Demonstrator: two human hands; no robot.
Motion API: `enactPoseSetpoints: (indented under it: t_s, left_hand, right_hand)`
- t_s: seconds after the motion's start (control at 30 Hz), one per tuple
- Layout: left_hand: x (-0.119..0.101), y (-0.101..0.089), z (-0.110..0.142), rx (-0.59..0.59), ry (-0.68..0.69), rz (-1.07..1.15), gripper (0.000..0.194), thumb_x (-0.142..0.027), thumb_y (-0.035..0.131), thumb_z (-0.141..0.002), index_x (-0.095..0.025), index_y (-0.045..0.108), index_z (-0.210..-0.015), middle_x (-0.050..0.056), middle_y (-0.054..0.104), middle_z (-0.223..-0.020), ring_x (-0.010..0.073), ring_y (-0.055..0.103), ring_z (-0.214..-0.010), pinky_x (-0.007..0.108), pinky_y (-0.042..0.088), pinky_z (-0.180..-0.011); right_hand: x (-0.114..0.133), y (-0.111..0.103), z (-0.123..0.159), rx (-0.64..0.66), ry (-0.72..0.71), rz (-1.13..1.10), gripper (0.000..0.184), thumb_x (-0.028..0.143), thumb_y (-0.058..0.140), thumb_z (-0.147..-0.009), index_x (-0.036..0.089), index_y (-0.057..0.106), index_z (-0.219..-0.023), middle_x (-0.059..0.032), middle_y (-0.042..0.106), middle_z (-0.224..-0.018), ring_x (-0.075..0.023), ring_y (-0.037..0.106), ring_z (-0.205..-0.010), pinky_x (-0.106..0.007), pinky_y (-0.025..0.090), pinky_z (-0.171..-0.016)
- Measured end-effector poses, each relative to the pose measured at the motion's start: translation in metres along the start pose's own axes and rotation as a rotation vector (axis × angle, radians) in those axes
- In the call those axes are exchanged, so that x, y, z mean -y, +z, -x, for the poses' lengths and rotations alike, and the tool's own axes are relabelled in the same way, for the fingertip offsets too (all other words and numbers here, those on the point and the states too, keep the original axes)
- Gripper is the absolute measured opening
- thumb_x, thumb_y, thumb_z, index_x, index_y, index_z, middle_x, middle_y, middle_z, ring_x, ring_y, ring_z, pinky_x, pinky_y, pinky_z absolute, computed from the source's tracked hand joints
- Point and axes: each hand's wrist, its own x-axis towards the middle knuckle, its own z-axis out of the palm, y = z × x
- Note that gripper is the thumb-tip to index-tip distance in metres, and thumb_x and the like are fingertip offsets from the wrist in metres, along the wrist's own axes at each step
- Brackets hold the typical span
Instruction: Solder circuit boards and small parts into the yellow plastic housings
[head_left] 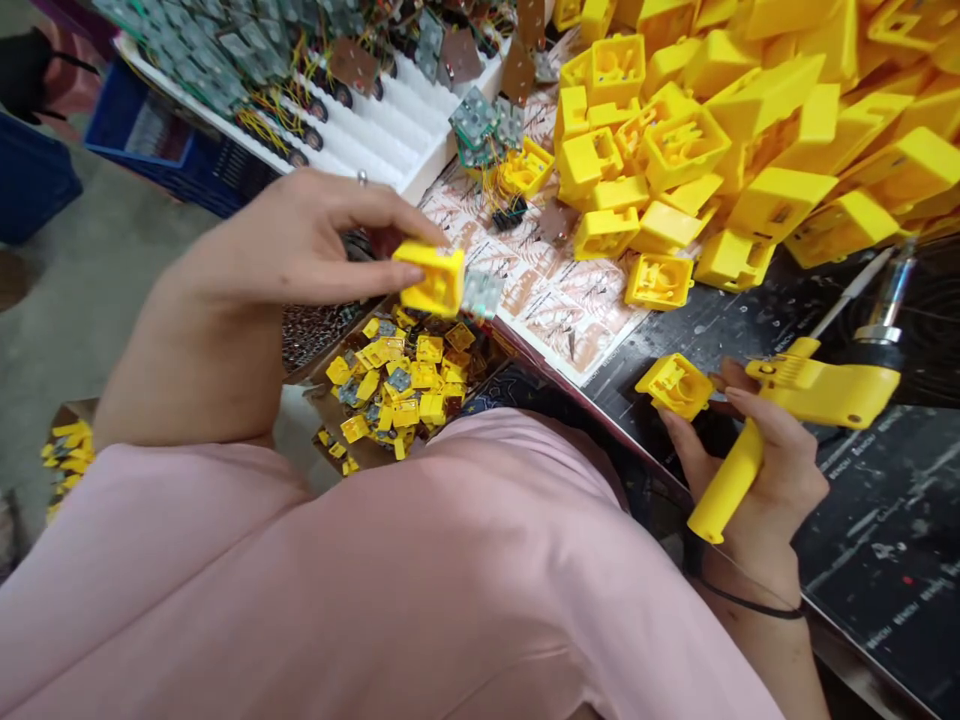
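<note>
My left hand (pixel 322 235) pinches a small yellow plastic housing (pixel 431 280) between thumb and fingers, above a box of similar parts. A grey-green board (pixel 482 293) shows just beyond its right side, blurred; whether they are joined I cannot tell. Over the table's front edge, my right hand (pixel 765 470) holds two things. Thumb and fingertips grip another yellow housing (pixel 676 386), its hollow side facing up. The same hand is wrapped round a yellow electric screwdriver (pixel 821 388), whose handle crosses the fingers and whose metal nose points up and right.
Yellow housings (pixel 780 205) are heaped at the back right of the black table (pixel 885 560). A white ridged tray (pixel 409 115) holds wired circuit boards (pixel 225 60). Below, a carton (pixel 330 410) contains yellow parts. One wired board (pixel 476 125) lies near the heap. Blue crates (pixel 161 140) stand left.
</note>
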Motion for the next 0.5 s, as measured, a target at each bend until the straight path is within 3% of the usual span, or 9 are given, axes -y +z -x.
enactPoseSetpoints:
  t_s: [0.1,0.17,0.23,0.3,0.4,0.5]
  left_hand:
    - [0.013,-0.007,0.010,0.292,-0.003,0.075,0.055,-0.067,0.058,-0.096,-0.021,0.076,-0.121,0.004,0.082,-0.103,0.0120,0.065,-0.075,0.026,0.052,-0.068]
    - [0.018,0.003,0.010,0.366,-0.016,0.035,0.051,-0.063,0.057,-0.095,-0.021,0.078,-0.115,0.005,0.082,-0.098,0.0139,0.067,-0.074,0.026,0.052,-0.066]
    - [0.013,0.020,0.004,0.300,-0.009,-0.047,0.046,-0.059,0.052,-0.095,-0.023,0.080,-0.107,0.004,0.081,-0.091,0.0163,0.068,-0.074,0.028,0.053,-0.069]
    - [-0.001,0.036,-0.011,0.123,-0.043,-0.143,0.045,-0.052,0.045,-0.099,-0.025,0.081,-0.102,0.005,0.080,-0.091,0.0196,0.071,-0.082,0.033,0.054,-0.078]
    - [-0.026,0.057,-0.051,-0.126,-0.062,-0.252,0.041,-0.043,0.043,-0.100,-0.027,0.078,-0.114,0.009,0.078,-0.113,0.0291,0.069,-0.111,0.047,0.052,-0.098]
    - [-0.036,0.072,-0.096,-0.120,0.028,-0.339,0.040,-0.036,0.058,-0.089,-0.031,0.075,-0.125,0.011,0.077,-0.118,0.0384,0.057,-0.132,0.063,0.043,-0.109]
  right_hand:
    - [0.001,0.000,0.000,-0.001,-0.006,0.023,0.063,0.032,0.091,-0.077,0.027,0.063,-0.133,-0.0098,0.078,-0.125,-0.0295,0.080,-0.100,-0.043,0.069,-0.090]
    - [0.002,0.000,-0.001,-0.001,-0.026,0.048,0.062,0.033,0.090,-0.079,0.026,0.061,-0.134,-0.0105,0.078,-0.124,-0.0293,0.080,-0.099,-0.042,0.069,-0.088]
    - [0.003,0.001,-0.002,-0.010,-0.047,0.069,0.063,0.034,0.089,-0.080,0.026,0.060,-0.136,-0.0104,0.078,-0.124,-0.0292,0.080,-0.100,-0.041,0.069,-0.088]
    - [0.003,0.002,-0.003,-0.022,-0.061,0.075,0.066,0.034,0.091,-0.079,0.025,0.060,-0.137,-0.0112,0.078,-0.124,-0.0294,0.080,-0.102,-0.040,0.069,-0.090]
    - [0.003,0.002,-0.003,-0.022,-0.065,0.093,0.069,0.034,0.092,-0.077,0.025,0.060,-0.137,-0.0110,0.078,-0.123,-0.0298,0.079,-0.108,-0.041,0.068,-0.093]
    - [0.003,0.000,-0.001,0.012,-0.048,0.103,0.069,0.034,0.091,-0.079,0.027,0.058,-0.139,-0.0105,0.077,-0.127,-0.0317,0.075,-0.118,-0.049,0.065,-0.102]
